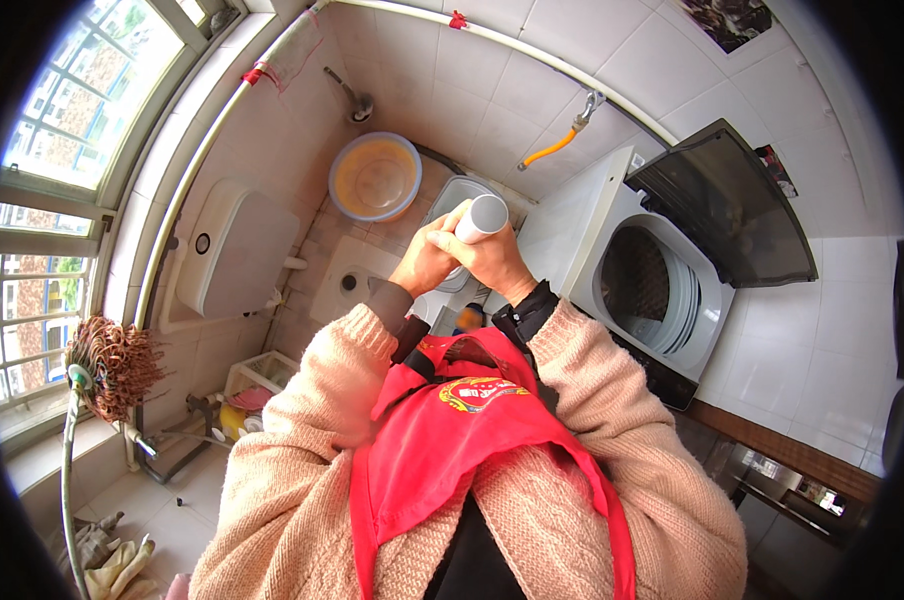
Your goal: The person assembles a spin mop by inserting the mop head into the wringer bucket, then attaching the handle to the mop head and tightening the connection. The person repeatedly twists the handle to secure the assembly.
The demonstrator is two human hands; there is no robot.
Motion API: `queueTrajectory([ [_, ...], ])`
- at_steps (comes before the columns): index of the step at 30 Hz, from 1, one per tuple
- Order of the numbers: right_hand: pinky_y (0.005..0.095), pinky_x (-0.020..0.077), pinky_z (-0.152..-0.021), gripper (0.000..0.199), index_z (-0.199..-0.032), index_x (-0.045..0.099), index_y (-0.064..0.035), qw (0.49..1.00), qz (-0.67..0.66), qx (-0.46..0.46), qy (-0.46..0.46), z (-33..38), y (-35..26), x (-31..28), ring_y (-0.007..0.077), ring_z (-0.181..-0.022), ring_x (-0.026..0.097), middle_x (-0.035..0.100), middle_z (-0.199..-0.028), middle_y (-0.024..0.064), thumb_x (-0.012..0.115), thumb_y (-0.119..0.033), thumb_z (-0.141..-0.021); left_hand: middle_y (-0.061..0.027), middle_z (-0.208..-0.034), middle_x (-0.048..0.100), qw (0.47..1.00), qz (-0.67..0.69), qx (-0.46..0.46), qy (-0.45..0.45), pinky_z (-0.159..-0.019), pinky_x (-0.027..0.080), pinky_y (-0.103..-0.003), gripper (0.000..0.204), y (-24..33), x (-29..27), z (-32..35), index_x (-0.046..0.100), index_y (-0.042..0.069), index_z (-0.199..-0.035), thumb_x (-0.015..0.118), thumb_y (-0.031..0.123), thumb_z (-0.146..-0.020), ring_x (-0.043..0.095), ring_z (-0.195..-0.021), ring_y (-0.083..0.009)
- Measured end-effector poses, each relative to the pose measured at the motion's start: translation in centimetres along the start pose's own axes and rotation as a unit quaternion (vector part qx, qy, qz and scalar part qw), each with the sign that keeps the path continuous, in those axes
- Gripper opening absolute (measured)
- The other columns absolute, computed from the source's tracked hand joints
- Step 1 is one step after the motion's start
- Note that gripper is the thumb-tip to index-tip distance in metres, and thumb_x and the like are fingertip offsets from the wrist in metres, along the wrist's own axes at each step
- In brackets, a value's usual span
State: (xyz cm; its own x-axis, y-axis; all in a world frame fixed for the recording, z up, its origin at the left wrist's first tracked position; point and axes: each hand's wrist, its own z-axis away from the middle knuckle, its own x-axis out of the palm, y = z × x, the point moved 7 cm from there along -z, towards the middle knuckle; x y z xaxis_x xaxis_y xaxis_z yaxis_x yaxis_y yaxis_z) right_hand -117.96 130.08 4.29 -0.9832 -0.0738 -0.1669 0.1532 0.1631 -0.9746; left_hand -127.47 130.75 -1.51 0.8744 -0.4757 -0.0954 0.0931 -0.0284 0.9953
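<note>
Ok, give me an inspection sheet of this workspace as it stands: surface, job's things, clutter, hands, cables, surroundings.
Surface: tiled floor; no worktop seen.
Job's things: white cylindrical container, gripped by both hands at chest height, its top end toward the camera.
Clutter: orange basin with blue rim by the wall; mop leaning at the window side; rags on the floor; small white basket.
Hands: left hand and right hand both closed around the container.
Cables: orange hose from a wall tap; no cables seen.
Surroundings: top-loading washing machine with lid up, drum appears empty; white cistern; window.
</note>
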Motion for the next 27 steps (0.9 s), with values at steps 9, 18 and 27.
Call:
queueTrajectory([
  [9, 0.0288, 0.0488, -0.069, 0.018, -0.079, 0.062, -0.0063, 0.999, 0.033, 0.001, -0.011, 0.4, 0.0, 0.3, 0.0122, -0.074, 0.059, 0.063, -0.078, 0.003, 0.08, -0.01, -0.078, -0.0121, -0.11, 0.062, 0.999, 0.043, -0.013, 0.014, -0.091, 0.048, -0.034, 0.04, -1.3, 0.3, 0.5, 0.057, 0.006, -0.124, 0.068, 0.01, -0.085, 0.062, -0.103, -0.0233],
  [18, 0.0262, 0.0473, -0.069, 0.016, -0.083, 0.06, -0.0053, 0.999, 0.024, 0.022, -0.018, 1.4, 1.2, 0.2, 0.009, -0.074, 0.057, 0.062, -0.078, 0.0019, 0.076, -0.006, -0.082, -0.0152, -0.11, 0.064, 0.998, -0.01, -0.019, 0.059, -0.092, 0.048, -0.036, 0.041, -3.4, 0.4, 1.8, 0.059, 0.0, -0.118, 0.073, 0.012, -0.082, 0.062, -0.106, -0.0261],
  [27, 0.0306, 0.051, -0.079, 0.017, -0.084, 0.058, -0.0044, 0.999, 0.019, -0.022, 0.013, 1.6, 2.0, -0.6, 0.0156, -0.078, 0.061, 0.063, -0.081, 0.006, 0.073, 0.001, -0.082, -0.0129, -0.113, 0.063, 0.972, 0.105, -0.071, 0.196, -0.097, 0.047, -0.036, 0.034, -9.6, 1.3, 4.3, 0.058, 0.0, -0.117, 0.068, 0.003, -0.085, 0.061, -0.11, -0.0242],
])
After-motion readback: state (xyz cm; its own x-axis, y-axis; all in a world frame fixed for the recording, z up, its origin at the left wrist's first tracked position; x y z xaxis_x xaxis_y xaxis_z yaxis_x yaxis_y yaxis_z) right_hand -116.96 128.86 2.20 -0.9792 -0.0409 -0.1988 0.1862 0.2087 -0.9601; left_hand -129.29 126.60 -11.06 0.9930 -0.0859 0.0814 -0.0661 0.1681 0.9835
